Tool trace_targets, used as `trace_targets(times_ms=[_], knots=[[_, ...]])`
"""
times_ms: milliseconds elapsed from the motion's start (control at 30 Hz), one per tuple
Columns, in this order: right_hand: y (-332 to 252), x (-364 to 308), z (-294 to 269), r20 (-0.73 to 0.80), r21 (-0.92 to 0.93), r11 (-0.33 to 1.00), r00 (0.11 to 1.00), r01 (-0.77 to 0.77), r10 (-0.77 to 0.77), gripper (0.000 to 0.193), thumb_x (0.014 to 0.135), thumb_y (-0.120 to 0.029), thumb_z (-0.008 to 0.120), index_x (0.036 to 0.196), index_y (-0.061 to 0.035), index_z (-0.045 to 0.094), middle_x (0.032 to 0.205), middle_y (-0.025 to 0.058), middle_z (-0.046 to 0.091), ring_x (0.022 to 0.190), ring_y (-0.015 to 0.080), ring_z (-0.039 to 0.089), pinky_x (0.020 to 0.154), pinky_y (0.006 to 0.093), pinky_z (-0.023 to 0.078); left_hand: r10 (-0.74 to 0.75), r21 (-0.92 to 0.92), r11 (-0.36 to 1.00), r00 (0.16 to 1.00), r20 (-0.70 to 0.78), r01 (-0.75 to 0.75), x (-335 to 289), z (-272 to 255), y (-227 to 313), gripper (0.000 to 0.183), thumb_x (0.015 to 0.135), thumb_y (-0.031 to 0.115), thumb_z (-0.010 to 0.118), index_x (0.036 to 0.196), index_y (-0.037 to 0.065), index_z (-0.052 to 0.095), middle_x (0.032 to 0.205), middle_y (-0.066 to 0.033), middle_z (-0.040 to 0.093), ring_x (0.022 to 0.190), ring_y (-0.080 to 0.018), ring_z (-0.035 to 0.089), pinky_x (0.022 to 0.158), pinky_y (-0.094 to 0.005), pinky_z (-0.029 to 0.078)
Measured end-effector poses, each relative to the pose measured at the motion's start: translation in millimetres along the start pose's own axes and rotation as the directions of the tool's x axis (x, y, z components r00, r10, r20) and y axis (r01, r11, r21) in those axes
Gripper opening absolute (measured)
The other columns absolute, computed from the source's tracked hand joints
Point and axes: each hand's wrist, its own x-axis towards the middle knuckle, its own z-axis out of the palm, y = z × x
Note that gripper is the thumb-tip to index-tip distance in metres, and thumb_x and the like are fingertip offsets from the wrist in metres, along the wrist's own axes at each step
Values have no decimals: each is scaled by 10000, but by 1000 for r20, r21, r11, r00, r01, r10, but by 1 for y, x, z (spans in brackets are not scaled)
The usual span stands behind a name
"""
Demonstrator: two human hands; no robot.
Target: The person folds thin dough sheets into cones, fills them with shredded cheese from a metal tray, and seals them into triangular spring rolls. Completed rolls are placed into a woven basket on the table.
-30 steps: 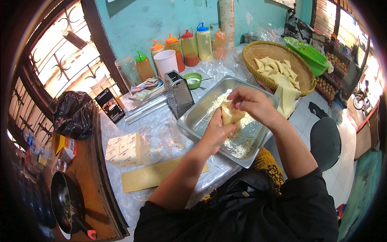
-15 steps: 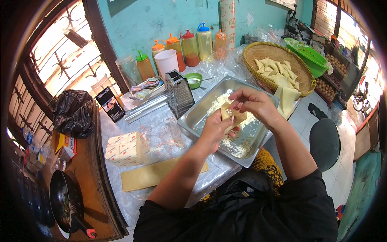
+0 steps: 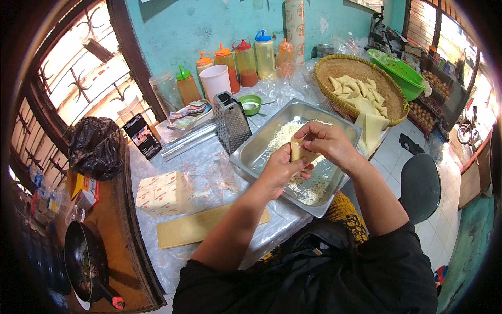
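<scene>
Over a steel tray of white shredded cheese, both my hands grip one pale yellow pastry wrapper folded into a pocket. My left hand holds it from below, thumb across its side. At the pocket's upper edge are the pinched fingers of my right hand. What lies inside the pocket is hidden. A metal box grater stands left of the tray. Folded triangular pastries are piled in a round woven basket, with a loose wrapper sheet hanging over its near rim.
A stack of wrapper strips and a printed paper-wrapped block lie left of my forearm. Sauce bottles, a white cup and a small green bowl stand behind. A phone leans at left; a wok sits lower left.
My right hand has come down and closer to the left, its fingers now at the wrapper's top edge. The wrapper looks more upright and closed up.
</scene>
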Motion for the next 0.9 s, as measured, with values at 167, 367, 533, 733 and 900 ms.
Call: trace_targets(times_ms=[167,367,533,733,900], knots=[[-10,-1,-6,-86,173,984,995,-44,60,242,827,-41,537,1064,-17,579,872,40,613,842,104,576,774,263,449,4,-66,998,1000,-29,-6,-3,4,5,389,908,162,578,1249,37,439,1145,-71,569,1045,-187,589,868,-324,507],[-16,-6,-6,-91,178,984,996,10,6,233,838,-75,516,1053,-11,577,895,67,643,836,125,586,781,266,447,-11,-166,986,995,-99,-5,-6,7,12,343,909,135,577,1220,33,474,1131,-71,590,985,-162,612,853,-297,516],[-11,-5,-10,-159,133,991,987,6,15,227,833,-66,512,1045,-9,572,893,70,644,845,136,593,779,268,453,-29,-128,992,993,-118,14,-5,6,11,417,867,162,633,1233,41,476,1166,-80,580,1038,-191,597,902,-316,490],[2,-8,12,-136,156,986,990,57,-35,269,808,-41,519,1070,-1,565,922,65,627,875,135,563,811,258,425,-14,-109,994,988,-155,-3,-5,7,11,344,854,97,612,1178,25,519,1105,-70,603,964,-162,605,862,-320,497],[-1,-8,7,-150,201,979,989,14,17,298,803,-31,511,1095,-1,558,948,50,602,907,125,550,827,257,416,-20,-62,998,982,-190,8,-5,9,9,311,842,73,602,1143,15,547,1076,-73,612,935,-158,610,844,-322,500]])
